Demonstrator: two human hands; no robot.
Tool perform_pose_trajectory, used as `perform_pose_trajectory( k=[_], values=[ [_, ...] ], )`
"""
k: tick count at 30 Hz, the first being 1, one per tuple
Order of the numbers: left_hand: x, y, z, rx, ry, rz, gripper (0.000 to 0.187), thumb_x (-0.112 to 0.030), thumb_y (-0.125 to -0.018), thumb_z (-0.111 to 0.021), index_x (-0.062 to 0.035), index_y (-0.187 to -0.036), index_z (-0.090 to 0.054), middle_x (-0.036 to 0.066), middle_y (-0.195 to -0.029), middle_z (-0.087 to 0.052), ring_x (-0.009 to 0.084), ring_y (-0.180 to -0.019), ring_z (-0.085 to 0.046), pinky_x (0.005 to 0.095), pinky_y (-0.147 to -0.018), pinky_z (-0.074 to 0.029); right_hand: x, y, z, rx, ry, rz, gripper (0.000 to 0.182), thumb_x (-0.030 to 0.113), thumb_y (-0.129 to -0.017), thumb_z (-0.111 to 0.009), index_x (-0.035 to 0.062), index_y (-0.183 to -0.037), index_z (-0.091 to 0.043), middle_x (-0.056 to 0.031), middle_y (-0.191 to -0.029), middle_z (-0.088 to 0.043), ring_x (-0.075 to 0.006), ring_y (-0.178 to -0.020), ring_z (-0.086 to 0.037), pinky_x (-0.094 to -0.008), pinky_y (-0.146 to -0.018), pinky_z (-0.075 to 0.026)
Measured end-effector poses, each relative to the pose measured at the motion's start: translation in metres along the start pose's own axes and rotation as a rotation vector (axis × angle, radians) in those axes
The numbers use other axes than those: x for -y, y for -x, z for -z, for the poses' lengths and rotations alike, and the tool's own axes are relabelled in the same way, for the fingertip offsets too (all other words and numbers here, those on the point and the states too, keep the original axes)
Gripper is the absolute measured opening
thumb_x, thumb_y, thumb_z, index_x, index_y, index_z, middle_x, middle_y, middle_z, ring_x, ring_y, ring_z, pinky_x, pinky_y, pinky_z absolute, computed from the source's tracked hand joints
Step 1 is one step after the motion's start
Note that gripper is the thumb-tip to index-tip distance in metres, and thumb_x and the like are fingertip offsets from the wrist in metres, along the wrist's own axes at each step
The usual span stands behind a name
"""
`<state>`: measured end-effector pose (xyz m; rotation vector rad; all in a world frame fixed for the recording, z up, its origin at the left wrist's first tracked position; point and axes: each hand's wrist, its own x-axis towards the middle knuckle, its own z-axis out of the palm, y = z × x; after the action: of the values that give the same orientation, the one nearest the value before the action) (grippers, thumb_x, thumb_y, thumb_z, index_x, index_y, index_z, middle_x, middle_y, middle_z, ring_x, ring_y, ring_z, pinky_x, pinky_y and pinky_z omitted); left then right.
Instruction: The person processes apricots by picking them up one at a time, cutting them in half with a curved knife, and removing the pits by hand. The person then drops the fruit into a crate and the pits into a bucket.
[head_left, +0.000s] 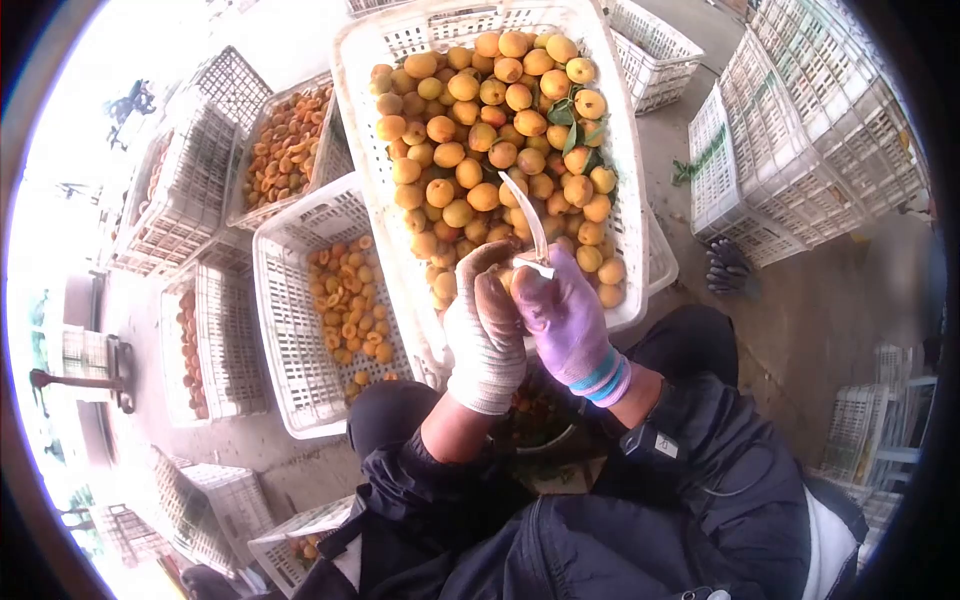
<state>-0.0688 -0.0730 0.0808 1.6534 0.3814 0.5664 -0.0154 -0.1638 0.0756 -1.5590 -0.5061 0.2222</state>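
Note:
My right hand (565, 315), in a purple glove with a blue cuff band, is closed on a small knife. The knife's thin curved blade (531, 215) points up and away, over the fruit. Close against it, my left hand (488, 325) wears a white glove with brown-stained fingers. Its fingers are curled around an apricot (508, 277), of which only a sliver shows. Just beyond both hands, whole apricots (470, 140) with a few green leaves (572, 125) fill a large white crate (627, 170).
Left of my knees, a white crate (290, 330) holds halved apricots (350, 290). Another crate of halves (290, 145) stands behind it. Stacked white crates (790, 130) rise at right, beside a dark glove (729, 268) on the floor. A container of fruit sits partly hidden beneath my hands.

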Motion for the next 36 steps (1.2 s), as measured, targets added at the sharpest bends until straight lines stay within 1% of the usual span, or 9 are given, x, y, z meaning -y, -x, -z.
perform_pose_trajectory(
  k=[2,4,7,11,12,18,23,30,36],
  values=[
    [0.007,-0.002,-0.002,0.003,0.156,0.102,0.063,-0.06,-0.101,-0.035,-0.0041,-0.126,-0.052,0.006,-0.098,-0.063,0.0118,-0.083,-0.06,0.0275,-0.077,-0.05,0.001,-0.001,-0.002,0.002,0.032,0.048,0.022,0.024,-0.095,-0.067,0.0035,-0.096,-0.058,-0.0068,-0.086,-0.05,-0.017,-0.073,-0.048,-0.0267,-0.067,-0.041],
    [0.005,0.0,0.001,0.031,0.328,0.23,0.058,-0.055,-0.102,-0.039,-0.004,-0.123,-0.054,0.006,-0.107,-0.059,0.0105,-0.096,-0.055,0.026,-0.085,-0.047,-0.002,-0.007,-0.004,-0.061,0.241,0.568,0.02,0.021,-0.094,-0.066,0.0027,-0.101,-0.059,-0.0081,-0.087,-0.052,-0.0193,-0.072,-0.049,-0.0269,-0.067,-0.042],
    [0.016,-0.011,0.004,0.09,0.543,0.371,0.058,-0.055,-0.102,-0.039,-0.0035,-0.123,-0.054,0.006,-0.108,-0.059,0.0136,-0.096,-0.057,0.0282,-0.085,-0.049,-0.003,-0.011,0.002,0.035,0.216,0.487,0.021,0.02,-0.095,-0.066,0.0023,-0.104,-0.059,-0.0073,-0.09,-0.053,-0.0157,-0.074,-0.051,-0.0259,-0.066,-0.042],
    [0.045,-0.028,0.007,0.091,1.012,0.443,0.074,-0.065,-0.091,-0.053,0.0019,-0.123,-0.056,0.014,-0.11,-0.064,0.0237,-0.098,-0.063,0.035,-0.085,-0.053,0.003,-0.019,0.011,0.119,-0.676,-0.51,0.03,0.035,-0.099,-0.059,0.0084,-0.114,-0.061,0.004,-0.082,-0.058,-0.0052,-0.062,-0.051,-0.0196,-0.056,-0.041],
    [0.045,-0.03,0.01,0.133,0.967,0.462,0.078,-0.069,-0.09,-0.049,0.0011,-0.123,-0.056,0.011,-0.096,-0.066,0.0198,-0.079,-0.065,0.0313,-0.067,-0.054,0.007,-0.021,0.012,0.095,-0.797,-0.582,0.033,0.038,-0.098,-0.06,0.0102,-0.116,-0.06,0.0038,-0.083,-0.059,-0.0043,-0.065,-0.053,-0.0184,-0.055,-0.042],
    [0.028,-0.026,0.027,0.194,0.75,0.464,0.083,-0.076,-0.088,-0.043,-0.0017,-0.122,-0.058,0.004,-0.062,-0.059,0.0135,-0.04,-0.048,0.0255,-0.035,-0.036,0.017,-0.028,0.028,0.324,-0.832,-0.493,0.037,0.032,-0.096,-0.065,0.0097,-0.125,-0.058,0.0027,-0.091,-0.061,-0.0049,-0.07,-0.056,-0.0169,-0.055,-0.04],
    [0.018,-0.023,0.021,0.03,0.615,0.453,0.075,-0.077,-0.088,-0.042,-0.006,-0.103,-0.06,0.006,-0.066,-0.061,0.0152,-0.045,-0.054,0.0257,-0.039,-0.043,0.011,-0.031,0.029,0.341,-0.731,-0.458,0.043,0.029,-0.094,-0.069,0.008,-0.129,-0.056,0.0011,-0.098,-0.063,-0.0057,-0.073,-0.057,-0.0171,-0.059,-0.042],
    [0.011,-0.02,0.031,0.326,0.382,0.348,0.046,-0.052,-0.099,-0.049,-0.0057,-0.096,-0.053,0.004,-0.07,-0.055,0.0104,-0.062,-0.051,0.0236,-0.061,-0.041,0.012,-0.031,0.037,0.424,-0.511,-0.343,0.041,0.026,-0.093,-0.07,0.0048,-0.126,-0.058,0.0012,-0.103,-0.064,-0.0055,-0.091,-0.058,-0.0206,-0.082,-0.049],
    [0.01,-0.024,0.027,0.419,0.45,0.419,0.066,-0.054,-0.096,-0.055,-0.0022,-0.137,-0.05,-0.001,-0.078,-0.053,0.0068,-0.063,-0.048,0.0209,-0.058,-0.038,0.011,-0.024,0.029,0.379,-0.247,-0.119,0.04,0.033,-0.092,-0.07,0.0048,-0.118,-0.059,0.0011,-0.096,-0.065,-0.0059,-0.086,-0.057,-0.0232,-0.078,-0.049]
  ],
)
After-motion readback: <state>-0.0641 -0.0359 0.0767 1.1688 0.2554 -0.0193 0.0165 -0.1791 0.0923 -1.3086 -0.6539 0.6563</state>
